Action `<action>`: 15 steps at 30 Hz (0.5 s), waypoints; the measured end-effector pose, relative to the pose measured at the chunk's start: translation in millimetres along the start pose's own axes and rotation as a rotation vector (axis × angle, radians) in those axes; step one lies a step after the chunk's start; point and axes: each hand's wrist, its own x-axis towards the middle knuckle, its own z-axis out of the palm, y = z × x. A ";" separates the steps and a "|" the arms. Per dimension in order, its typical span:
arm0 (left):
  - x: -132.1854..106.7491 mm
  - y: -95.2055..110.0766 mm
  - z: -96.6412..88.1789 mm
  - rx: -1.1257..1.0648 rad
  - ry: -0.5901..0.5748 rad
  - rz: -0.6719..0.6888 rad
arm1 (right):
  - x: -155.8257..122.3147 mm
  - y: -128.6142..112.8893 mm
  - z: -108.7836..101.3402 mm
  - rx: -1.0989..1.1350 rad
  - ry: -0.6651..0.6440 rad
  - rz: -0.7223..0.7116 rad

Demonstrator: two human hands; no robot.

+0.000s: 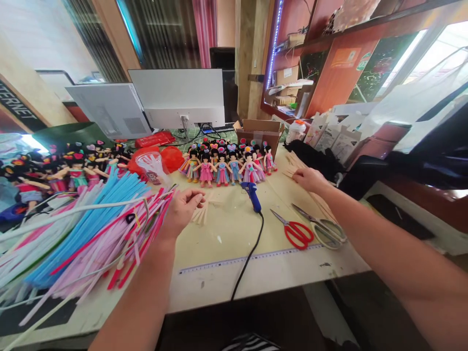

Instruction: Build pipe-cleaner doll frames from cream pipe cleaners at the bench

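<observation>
My left hand (186,207) is curled with thumb and fingers together, just above a small fan of short cream pipe cleaner pieces (200,215); whether anything sits in its fingers is hidden. At the right, my right hand (311,180) pinches at long cream pipe cleaners (292,161) lying along the table's side. Between the hands lies a blue glue gun (252,197), its cord running toward me. Red-handled scissors (298,234) and cream-handled scissors (327,231) rest below my right hand. Small pipe cleaner dolls (223,170) stand grouped behind the glue gun.
A big heap of coloured pipe cleaners (95,229) covers the left side, with more dolls (73,168) behind. A plastic cup (151,165), a cardboard box (259,130) and monitors (179,97) stand farther back. A ruler strip (252,257) runs along the front.
</observation>
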 end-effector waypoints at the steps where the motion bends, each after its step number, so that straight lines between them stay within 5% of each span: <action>1: -0.3 -4.3 -2.7 0.058 0.004 -0.008 | -3.5 -1.6 -0.9 0.038 -0.014 -0.006; 15: 1.5 -21.8 -7.9 0.736 0.017 -0.183 | -63.8 -5.8 30.2 0.252 -0.095 -0.101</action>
